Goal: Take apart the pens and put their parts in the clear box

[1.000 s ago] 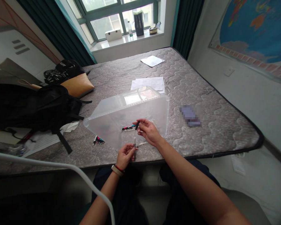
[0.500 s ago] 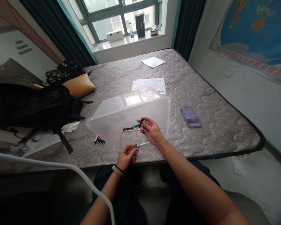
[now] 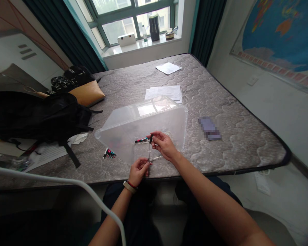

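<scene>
Head view, change: black piece was tilted off to one side half a second ago; now back nearly upright over slim pale shaft.
Meaning for the work: the two parts line up again; judged as an alignment step, joining not confirmed.
Right hand: thumb and fingertips pinched closed on the black piece, just above the shaft.
Left hand: thumb and forefinger closed on the lower end of the shaft, holding it about upright near the front edge of the mattress.
Clear bin: on its side beyond the hands, mouth toward the person.
Loose pieces: pen-like sticks behind the right fingertips; row of coloured pens left of the hands, its far part blurred by the bin wall.
Hidden: shaft's lower end, covered by left fingers.
Hard to make out: whether black piece and shaft touch; thin rod beside the shaft, too fine to identify.
Masked: flat purple item at right, pixelated.
</scene>
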{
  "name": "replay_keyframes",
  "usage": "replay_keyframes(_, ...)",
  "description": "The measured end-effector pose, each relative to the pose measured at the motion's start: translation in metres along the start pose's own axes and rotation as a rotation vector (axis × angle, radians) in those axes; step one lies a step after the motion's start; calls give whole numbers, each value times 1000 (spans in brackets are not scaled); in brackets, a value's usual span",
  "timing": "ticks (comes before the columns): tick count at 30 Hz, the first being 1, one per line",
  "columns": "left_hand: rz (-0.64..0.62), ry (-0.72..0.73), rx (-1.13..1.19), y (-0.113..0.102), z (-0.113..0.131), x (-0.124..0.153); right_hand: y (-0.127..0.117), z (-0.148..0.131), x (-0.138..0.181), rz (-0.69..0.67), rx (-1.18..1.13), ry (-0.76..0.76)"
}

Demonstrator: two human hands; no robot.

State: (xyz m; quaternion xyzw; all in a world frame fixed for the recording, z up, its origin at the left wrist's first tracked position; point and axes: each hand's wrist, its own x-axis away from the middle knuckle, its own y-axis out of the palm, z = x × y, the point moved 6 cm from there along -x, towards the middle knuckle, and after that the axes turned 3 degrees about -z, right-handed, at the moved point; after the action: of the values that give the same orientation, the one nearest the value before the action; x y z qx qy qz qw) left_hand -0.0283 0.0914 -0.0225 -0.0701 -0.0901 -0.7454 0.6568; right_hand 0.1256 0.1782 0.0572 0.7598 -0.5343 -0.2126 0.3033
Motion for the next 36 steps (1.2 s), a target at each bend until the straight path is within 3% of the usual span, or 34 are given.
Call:
replay_keyframes(7, -4, -3, -2, 0, 0, 1, -4, -11, -1, 64, -41, -91)
replay_keyframes(27, 1, 12, -11, 0, 0, 1, -1, -2, 1, 39, 29, 18)
replay_keyframes(36, 10, 35, -10, -1, 3, 1, 2, 16, 1, 19, 270, 39)
